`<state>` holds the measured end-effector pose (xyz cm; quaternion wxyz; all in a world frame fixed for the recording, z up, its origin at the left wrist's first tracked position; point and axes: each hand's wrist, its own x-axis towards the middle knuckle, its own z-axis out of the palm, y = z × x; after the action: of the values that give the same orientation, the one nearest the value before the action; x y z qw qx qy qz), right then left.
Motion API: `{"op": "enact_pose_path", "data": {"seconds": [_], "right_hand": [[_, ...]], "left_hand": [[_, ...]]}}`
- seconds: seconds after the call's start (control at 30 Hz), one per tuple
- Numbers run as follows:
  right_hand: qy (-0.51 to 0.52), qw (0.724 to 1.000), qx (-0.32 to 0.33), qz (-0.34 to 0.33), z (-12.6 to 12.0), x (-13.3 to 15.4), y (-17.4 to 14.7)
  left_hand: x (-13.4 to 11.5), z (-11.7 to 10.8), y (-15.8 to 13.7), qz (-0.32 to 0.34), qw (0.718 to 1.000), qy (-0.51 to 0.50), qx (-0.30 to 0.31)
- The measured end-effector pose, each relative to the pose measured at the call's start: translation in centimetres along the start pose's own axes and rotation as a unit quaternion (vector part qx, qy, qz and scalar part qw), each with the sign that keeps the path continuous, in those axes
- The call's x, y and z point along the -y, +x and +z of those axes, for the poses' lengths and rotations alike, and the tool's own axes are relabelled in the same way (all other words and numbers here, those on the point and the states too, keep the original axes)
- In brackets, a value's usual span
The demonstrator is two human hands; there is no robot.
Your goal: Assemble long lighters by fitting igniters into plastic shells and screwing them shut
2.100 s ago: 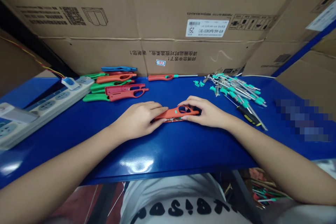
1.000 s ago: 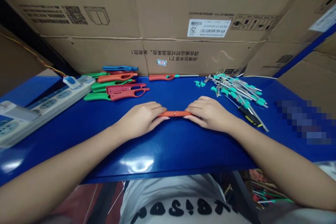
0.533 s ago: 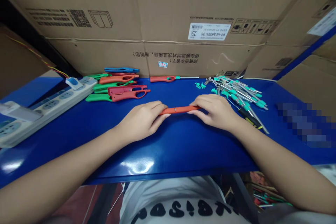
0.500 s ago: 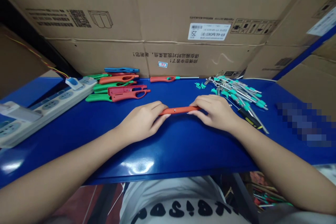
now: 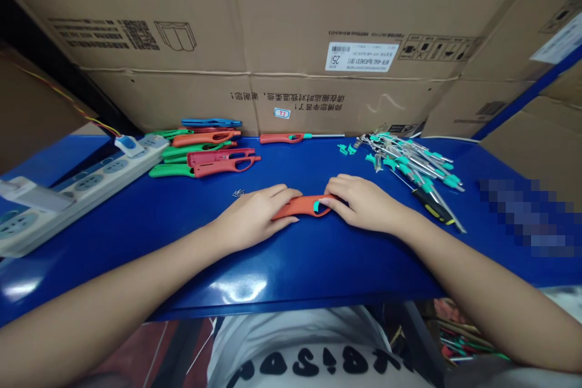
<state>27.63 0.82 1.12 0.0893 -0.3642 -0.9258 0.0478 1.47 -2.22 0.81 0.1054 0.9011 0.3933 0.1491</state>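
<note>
Clearly, the far left of the blue table (image 5: 218, 267) belongs to a white power strip (image 5: 103, 177), which runs at a slant, with a white adapter (image 5: 39, 195) near its closer end and a small plug (image 5: 130, 145) with red and yellow wires near its far end. Just right of the strip lies a pile of plastic handles: a blue one (image 5: 211, 123) at the back, orange and green ones in the middle, and a pink one (image 5: 222, 165) in front, overlapping a green one. A few small metal bits (image 5: 239, 193) lie just beyond the left hand (image 5: 257, 213). That hand has the left end of an orange handle (image 5: 297, 207) pinched between thumb and fingers. The handle lies crosswise between both hands, near the middle of the table, with a teal trigger (image 5: 317, 207) showing in its loop. The right hand (image 5: 366, 203) has its fingers curled at the loop end, thumb laid over the loop beside the trigger. Behind, against the cardboard (image 5: 286, 42), is a red lighter (image 5: 279, 138) with a metal tube pointing right. Further right come loose teal clips (image 5: 348, 149), a heap of metal tubes (image 5: 409, 157) with teal parts, and a black-and-yellow screwdriver (image 5: 431, 206) at the heap's near side.
</note>
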Motion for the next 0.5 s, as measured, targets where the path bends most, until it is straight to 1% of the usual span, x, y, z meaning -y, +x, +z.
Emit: {"op": "enact_pose_path", "data": {"seconds": [0.1, 0.2, 0.3, 0.37, 0.5], "right_hand": [[0.057, 0.998, -0.013, -0.030, -0.2, -0.5, -0.1], [0.120, 0.988, -0.041, -0.084, -0.1, -0.7, -0.2], [0.153, 0.978, -0.055, -0.127, 0.3, -0.4, -0.2], [0.163, 0.975, -0.062, -0.136, 0.6, 0.0, -0.1], [0.152, 0.977, -0.083, -0.122, 0.9, 0.6, -0.1]], "left_hand": [[-0.1, 0.0, 0.0, 0.012, 1.000, -0.008, -0.001], [0.0, -0.1, 0.0, 0.025, 1.000, -0.011, -0.002], [0.3, -0.1, 0.0, 0.035, 0.999, -0.006, -0.004], [0.5, 0.0, 0.0, 0.041, 0.999, -0.007, 0.001], [0.6, 0.2, 0.0, 0.045, 0.999, -0.007, -0.005]]}}
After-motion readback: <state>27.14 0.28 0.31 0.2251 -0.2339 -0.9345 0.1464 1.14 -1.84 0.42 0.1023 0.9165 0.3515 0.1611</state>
